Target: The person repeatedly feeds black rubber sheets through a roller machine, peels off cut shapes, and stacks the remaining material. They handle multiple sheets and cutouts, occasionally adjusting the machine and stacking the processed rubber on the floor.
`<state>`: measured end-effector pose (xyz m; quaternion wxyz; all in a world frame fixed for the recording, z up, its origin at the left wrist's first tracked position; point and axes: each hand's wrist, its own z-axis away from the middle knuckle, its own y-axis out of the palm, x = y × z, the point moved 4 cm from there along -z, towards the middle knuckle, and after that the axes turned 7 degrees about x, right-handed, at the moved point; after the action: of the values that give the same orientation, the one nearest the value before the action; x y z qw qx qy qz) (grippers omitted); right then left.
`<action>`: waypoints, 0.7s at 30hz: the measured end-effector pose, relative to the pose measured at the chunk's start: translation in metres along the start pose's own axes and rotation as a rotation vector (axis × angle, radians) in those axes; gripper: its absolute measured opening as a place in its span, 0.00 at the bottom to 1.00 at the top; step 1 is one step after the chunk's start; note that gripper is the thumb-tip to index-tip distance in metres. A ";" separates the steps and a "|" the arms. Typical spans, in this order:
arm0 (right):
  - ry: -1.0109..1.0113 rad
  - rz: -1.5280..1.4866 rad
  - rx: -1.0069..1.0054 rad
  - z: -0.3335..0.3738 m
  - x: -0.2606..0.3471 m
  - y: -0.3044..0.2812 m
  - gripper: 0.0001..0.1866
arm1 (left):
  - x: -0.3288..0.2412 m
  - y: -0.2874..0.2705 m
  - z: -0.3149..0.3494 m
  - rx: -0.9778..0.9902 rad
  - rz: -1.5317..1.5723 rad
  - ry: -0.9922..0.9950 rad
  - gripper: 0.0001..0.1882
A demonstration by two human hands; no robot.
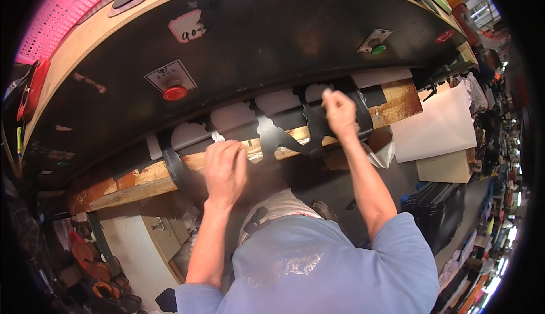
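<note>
Your left hand, fingers curled together, is over the thin, pliable black sheet with rounded cut-outs; your right hand, fingertips drawn together, is at the sheet's right part. Motion blur leaves it uncertain whether either hand grips the material. The sheet drapes over the front of a scuffed brown wooden ledge, narrow webs separating its scalloped openings. Beyond, a broad matt-black panel bears a domed red push-button; right of the ledge lies a smooth white sheet.
</note>
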<state>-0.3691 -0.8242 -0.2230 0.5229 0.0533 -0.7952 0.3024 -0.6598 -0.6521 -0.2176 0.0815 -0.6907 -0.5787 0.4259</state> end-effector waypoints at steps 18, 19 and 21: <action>-0.303 -0.041 0.054 0.015 0.034 0.034 0.10 | -0.016 0.036 0.004 0.194 -0.146 -0.169 0.06; -0.310 0.017 0.116 0.012 0.040 0.044 0.06 | -0.016 0.034 0.004 0.216 -0.142 -0.190 0.05; -0.459 0.039 0.149 0.000 0.056 0.073 0.11 | -0.017 0.027 0.002 0.272 -0.093 -0.204 0.04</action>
<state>-0.4241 -0.7518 -0.2055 0.3172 0.1434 -0.8696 0.3502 -0.6405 -0.6756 -0.2269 0.1345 -0.5990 -0.5522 0.5640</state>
